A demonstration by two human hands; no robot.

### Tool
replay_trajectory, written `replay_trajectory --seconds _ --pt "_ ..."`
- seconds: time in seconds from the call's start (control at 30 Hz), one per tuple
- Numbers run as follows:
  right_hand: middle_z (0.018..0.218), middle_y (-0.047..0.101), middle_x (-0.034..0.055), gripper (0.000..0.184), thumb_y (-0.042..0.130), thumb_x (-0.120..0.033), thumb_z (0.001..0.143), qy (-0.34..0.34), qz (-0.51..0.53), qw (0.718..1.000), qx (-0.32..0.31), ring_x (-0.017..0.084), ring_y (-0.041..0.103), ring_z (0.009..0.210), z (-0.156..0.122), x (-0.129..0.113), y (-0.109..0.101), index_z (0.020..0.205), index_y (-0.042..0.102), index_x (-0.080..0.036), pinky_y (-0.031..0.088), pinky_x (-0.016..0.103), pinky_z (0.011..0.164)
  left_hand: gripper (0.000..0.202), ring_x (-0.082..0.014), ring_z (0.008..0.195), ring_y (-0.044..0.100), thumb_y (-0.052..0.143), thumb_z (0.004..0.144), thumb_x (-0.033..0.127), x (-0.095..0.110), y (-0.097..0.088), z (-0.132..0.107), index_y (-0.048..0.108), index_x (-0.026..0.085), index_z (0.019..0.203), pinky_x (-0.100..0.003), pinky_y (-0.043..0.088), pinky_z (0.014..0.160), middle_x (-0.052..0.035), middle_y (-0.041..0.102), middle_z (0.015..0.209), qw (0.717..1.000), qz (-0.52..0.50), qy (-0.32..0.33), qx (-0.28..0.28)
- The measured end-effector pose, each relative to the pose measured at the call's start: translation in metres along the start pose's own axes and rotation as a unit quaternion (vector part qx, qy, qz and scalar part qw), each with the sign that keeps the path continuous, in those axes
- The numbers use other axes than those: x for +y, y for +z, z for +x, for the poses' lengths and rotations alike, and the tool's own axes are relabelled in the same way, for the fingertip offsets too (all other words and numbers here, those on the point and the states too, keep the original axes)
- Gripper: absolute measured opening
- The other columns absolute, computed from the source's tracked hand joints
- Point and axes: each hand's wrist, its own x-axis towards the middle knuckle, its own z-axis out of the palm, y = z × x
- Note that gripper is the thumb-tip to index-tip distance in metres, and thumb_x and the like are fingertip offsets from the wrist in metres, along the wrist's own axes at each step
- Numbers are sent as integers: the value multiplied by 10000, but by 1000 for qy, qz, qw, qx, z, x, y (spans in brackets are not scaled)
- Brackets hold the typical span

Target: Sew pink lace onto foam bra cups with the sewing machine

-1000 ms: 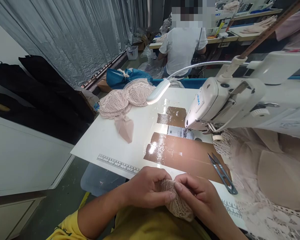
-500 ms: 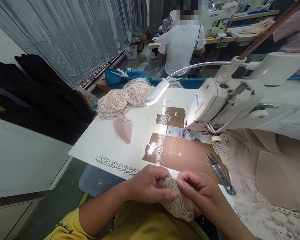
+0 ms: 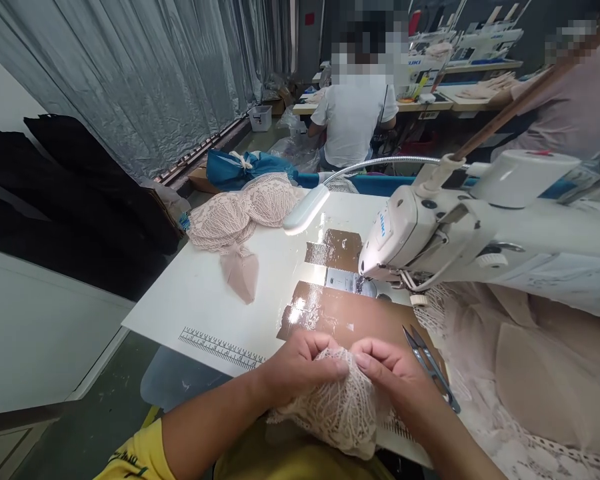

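Both hands pinch the upper edge of a beige lace bra cup [image 3: 347,413] at the table's front edge. My left hand [image 3: 305,367] is closed on its left side, thumb lying over the lace. My right hand [image 3: 393,367] grips the top edge from the right with thumb and fingertips. The cup hangs below the fingers, its lace side showing. Beside my right hand lie thread snips [image 3: 433,367], blades pointing away. Ahead stands a white sewing machine [image 3: 410,227], its needle area over the metal plate [image 3: 341,280].
Lace bra cups [image 3: 220,217] lie at the table's far left. Beige lace and mesh fabric [image 3: 520,373] is heaped at right. A lamp [image 3: 307,210] arches over the white table [image 3: 205,293]. Another person [image 3: 357,123] sits ahead, and a pink-clad person [image 3: 570,100] is at right.
The view has tilted up slightly. The held lace cup has been raised and spread, so more of its lace face shows between my hands. Both hands keep their pinch.
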Motion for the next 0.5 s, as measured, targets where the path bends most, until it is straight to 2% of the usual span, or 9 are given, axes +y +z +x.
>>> replay_trajectory --seconds 0.07,0.13,0.2,0.23,0.27,0.33,0.37,0.43,0.5 --pt "669 565 -4 363 648 -536 719 2 5 999 44 127 485 598 1 -4 -7 768 628 -177 387 246 550 325 -85 541 469 723 725 398 12 -7 0 543 128 704 -205 378 533 14 531 625 999 -26 -2 41" --pt "758 627 30 365 657 -534 700 -9 -10 994 106 159 556 670 -1 -8 -19 813 646 -187 447 273 612 303 -89 548 468 687 755 387 32 -19 -1 516 142 712 -206 374 528 19 522 640 994 8 37 102" --pt "759 636 31 349 647 -535 710 -25 -49 986 159 168 580 704 -4 -12 -32 810 652 -201 472 280 666 282 -88 550 437 627 802 372 55 -30 0 488 153 693 -203 357 527 32 473 621 972 117 110 172" --pt "722 621 18 336 641 -533 719 -32 -77 981 173 162 576 690 -5 -14 -39 805 652 -208 472 271 668 277 -85 545 411 595 825 351 63 -34 4 471 158 670 -202 340 524 38 436 603 946 200 150 204" --pt "677 597 2 325 631 -531 732 -39 -110 977 177 154 563 659 -5 -16 -44 805 650 -215 467 259 647 280 -87 544 391 560 846 322 69 -37 10 452 162 644 -206 330 523 40 409 590 910 292 189 227" --pt "624 565 -13 304 597 -520 768 -60 -184 967 166 146 541 608 -4 -20 -51 813 645 -223 446 247 588 273 -108 573 405 508 860 243 70 -34 30 432 168 609 -227 346 550 23 416 592 804 492 247 223" --pt "629 576 -9 294 569 -510 791 -71 -220 960 155 149 545 604 -1 -22 -52 819 644 -227 439 250 571 260 -126 606 434 495 848 198 65 -30 43 432 169 597 -245 369 580 5 449 607 741 582 267 201" --pt "693 640 8 272 505 -470 832 -89 -292 942 137 165 578 629 6 -25 -53 848 649 -239 440 267 576 170 -179 711 506 485 812 127 47 -17 71 502 160 646 -294 415 660 -49 548 679 598 755 241 117" --pt "785 694 21 268 442 -414 860 -93 -361 919 124 189 614 687 15 -25 -52 899 656 -257 453 293 606 127 -187 678 518 514 751 71 26 -3 91 544 149 655 -309 419 650 -61 571 663 572 785 227 71"
